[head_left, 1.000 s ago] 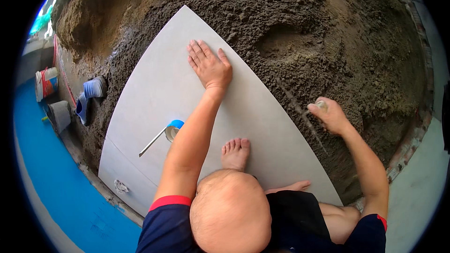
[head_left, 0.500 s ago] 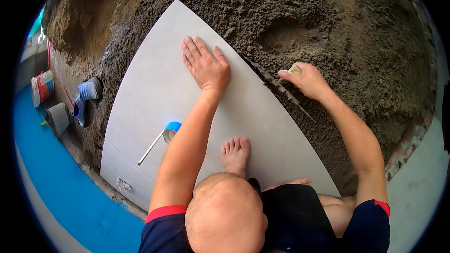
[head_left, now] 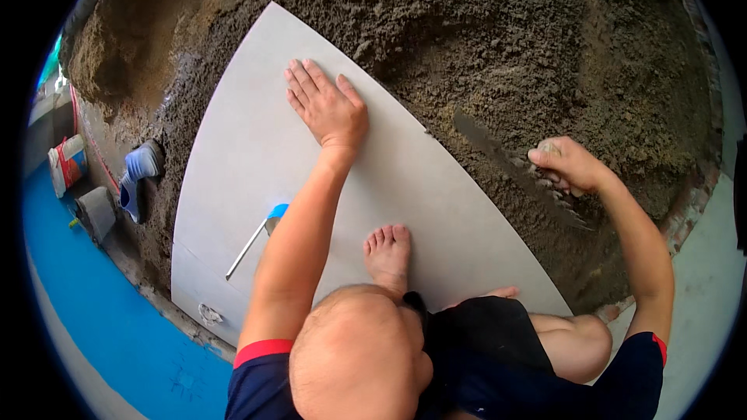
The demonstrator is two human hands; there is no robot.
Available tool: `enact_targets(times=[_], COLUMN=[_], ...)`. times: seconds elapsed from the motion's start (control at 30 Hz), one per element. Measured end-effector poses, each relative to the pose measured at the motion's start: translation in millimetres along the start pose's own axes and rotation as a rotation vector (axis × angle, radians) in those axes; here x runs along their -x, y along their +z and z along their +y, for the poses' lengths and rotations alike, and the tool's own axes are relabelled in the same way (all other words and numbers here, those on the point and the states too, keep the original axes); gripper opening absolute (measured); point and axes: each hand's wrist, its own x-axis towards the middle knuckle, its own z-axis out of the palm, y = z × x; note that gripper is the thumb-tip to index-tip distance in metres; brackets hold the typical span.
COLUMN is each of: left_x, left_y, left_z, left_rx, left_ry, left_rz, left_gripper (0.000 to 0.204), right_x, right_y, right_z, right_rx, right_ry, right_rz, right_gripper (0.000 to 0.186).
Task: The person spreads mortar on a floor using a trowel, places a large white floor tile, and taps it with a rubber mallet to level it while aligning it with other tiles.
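My left hand [head_left: 331, 109] lies flat on a large pale tile [head_left: 405, 179], fingers stretched out toward its far corner. My right hand [head_left: 572, 165] is closed around the handle of a trowel [head_left: 484, 134]. The trowel's long, thin, mortar-smeared blade is just right of the tile's right edge, over dark, crumbly mortar [head_left: 498, 54]. Part of the blade is hidden by my right hand and clinging mortar. My bare foot [head_left: 387, 253] rests on the tile.
Beside my left forearm are a blue roll of tape [head_left: 278, 210] and a thin metal strip [head_left: 245, 249] on the tile. Crumpled scrap [head_left: 208, 313] lies near its lower left. Blue shoes [head_left: 142, 163], a bucket [head_left: 68, 163] and a grey container [head_left: 96, 214] stand at the left.
My right hand has moved right and slightly nearer with the trowel, drawing the blade away from the tile's edge. The left hand stays flat on the tile.
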Motion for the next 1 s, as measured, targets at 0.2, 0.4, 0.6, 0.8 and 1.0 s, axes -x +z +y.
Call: enact_targets(times=[0.2,0.4,0.6,0.8,1.0], left_x=[-1.3,-1.6,-0.4,-2.2,-3.1], left_y=[-0.7,0.3,-1.9,-1.9,-0.6], left_z=[2.1,-1.6,0.6,0.3,0.4], left_rx=[-0.021,0.024,0.016,0.022,-0.013], left_ry=[0.008,0.015,0.021,0.024,0.029], left_rz=[0.004,0.002,0.003,0.014,0.03], left_gripper=[0.065,0.064,0.062,0.061,0.061], right_x=[-17.3,-53.9,-22.8,-0.3,-27.4], right_y=[19.2,51.8,5.8,9.5,18.3], right_z=[12.0,-66.6,-14.2,37.9,18.1], right_rx=[0.074,-0.018,0.059,0.06,0.145], right_ry=[0.007,-0.224,-0.126,0.003,-0.042], right_rz=[-0.127,-0.063,0.041,-0.019,-0.034], right_gripper=[0.053,0.05,0.051,0.052,0.057])
